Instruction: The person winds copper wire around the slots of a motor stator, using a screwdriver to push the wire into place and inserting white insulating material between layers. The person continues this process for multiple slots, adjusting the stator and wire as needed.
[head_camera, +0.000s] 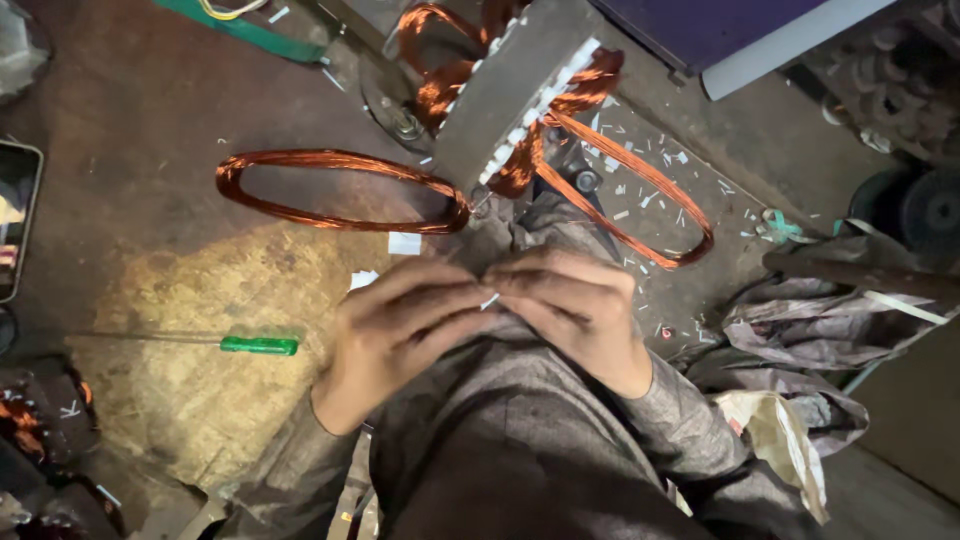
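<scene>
My left hand (400, 325) and my right hand (572, 305) meet fingertip to fingertip over my knee, pinching a small white strip (489, 299) between them. Just beyond them stands a grey motor stator (510, 90) with white insulation strips along its slots and copper wire coils wound into it. One long copper coil loop (330, 190) hangs out to the left over the floor. Another copper loop (640, 200) trails out to the right.
A screwdriver with a green handle (258, 345) lies on the floor left of my left hand. White paper scraps (650, 160) litter the floor by the stator. Crumpled cloth and bags (800, 330) sit at right. A phone (15, 215) lies at the left edge.
</scene>
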